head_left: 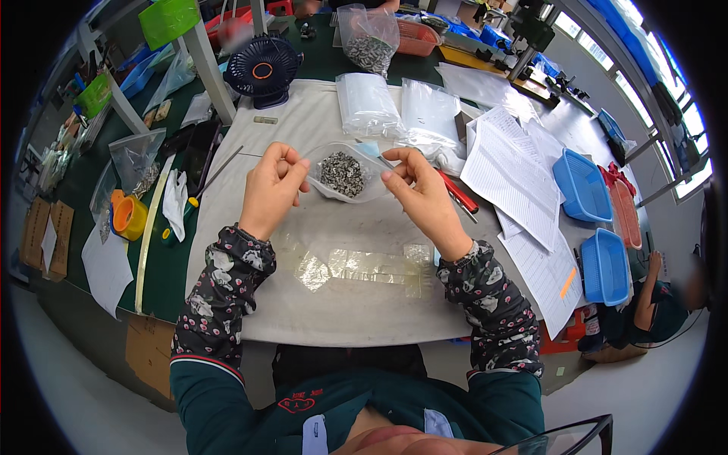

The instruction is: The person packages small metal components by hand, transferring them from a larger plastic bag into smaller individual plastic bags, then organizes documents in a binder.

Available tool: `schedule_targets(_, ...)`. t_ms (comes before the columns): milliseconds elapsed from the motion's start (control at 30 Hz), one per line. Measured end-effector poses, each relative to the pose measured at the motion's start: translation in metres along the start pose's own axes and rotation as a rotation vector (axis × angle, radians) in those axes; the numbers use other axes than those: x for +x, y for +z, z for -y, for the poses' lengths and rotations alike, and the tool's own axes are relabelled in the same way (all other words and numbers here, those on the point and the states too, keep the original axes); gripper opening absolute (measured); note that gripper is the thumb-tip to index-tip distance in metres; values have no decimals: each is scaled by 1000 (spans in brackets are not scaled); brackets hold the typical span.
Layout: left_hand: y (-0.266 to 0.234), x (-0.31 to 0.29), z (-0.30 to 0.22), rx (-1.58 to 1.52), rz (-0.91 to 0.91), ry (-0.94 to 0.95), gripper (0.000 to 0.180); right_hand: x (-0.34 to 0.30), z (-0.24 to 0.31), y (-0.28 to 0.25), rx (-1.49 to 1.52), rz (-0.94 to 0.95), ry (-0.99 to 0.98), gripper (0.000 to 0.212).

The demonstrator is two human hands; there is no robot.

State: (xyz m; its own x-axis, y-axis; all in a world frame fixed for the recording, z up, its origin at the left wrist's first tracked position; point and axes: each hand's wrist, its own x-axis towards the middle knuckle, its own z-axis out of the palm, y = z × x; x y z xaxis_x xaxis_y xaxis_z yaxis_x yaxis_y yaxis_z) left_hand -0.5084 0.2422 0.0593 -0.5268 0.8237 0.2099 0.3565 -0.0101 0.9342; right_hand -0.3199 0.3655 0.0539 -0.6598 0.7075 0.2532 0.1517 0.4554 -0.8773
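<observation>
Nearest, strips of clear tape (pixel 368 267) lie on the pale surface (pixel 303 322). Beyond them, the left hand (pixel 274 188) has its grip pinched on the left edge of an open bag (pixel 369 191) of small metal parts (pixel 341 174); the right hand (pixel 422 196) meets the right edge, its grip narrow, its hold unclear. Farther off lie plastic bags (pixel 367 102), a dark fan (pixel 263 67) to their left.

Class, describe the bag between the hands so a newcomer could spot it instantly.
Start at the pale table cover, then look between the left hand and right hand. There is the clear bag. Unlike the flat clear packets beyond, it holds a speckled heap of small grey pieces.
</observation>
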Motion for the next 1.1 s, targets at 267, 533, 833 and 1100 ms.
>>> schedule_targets(267,-15,-49,10,66,-50,123,44,-30,-16,-65,-315,129,-18,49)
schedule_targets(533,-20,-84,55,91,-175,59,35,-7,-41,-125,-757,-149,-186,26)
schedule_targets(833,-11,-79,80,59,-141,-63,28,3,-86,-123,-1113,-31,-181,46)
schedule_targets(1100,4,-64,92,62,-106,-114,27,0,-94,-153,-1072,-57,-31,83)
